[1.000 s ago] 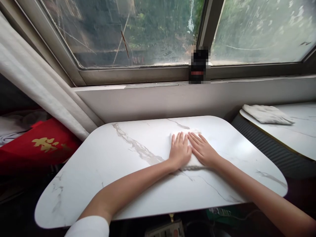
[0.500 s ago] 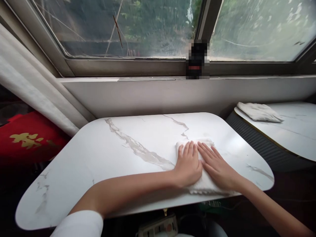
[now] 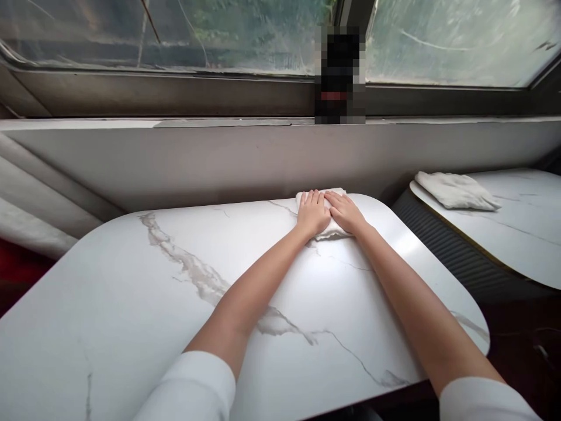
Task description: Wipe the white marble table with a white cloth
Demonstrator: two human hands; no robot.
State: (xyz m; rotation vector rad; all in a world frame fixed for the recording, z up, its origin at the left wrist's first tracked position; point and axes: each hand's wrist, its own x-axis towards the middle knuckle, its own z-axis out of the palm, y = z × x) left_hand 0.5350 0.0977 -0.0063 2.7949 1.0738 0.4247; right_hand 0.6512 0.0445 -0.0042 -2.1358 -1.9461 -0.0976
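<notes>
Pressing a white cloth (image 3: pixel 335 230) at the far edge of a marbled tabletop (image 3: pixel 249 245), left hand (image 3: pixel 314 213) and right hand (image 3: pixel 345 211) lie flat, fingers extended, apparently wiping; another stroke would call for even pressure.

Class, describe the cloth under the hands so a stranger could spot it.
Start at the nearer white marble-patterned table below the glass window. At its far edge lies a flat white fabric cloth. The bare left hand and bare right hand partly cover it; no hand touches the rumpled white fabric cloth on the neighbouring white table.
</notes>
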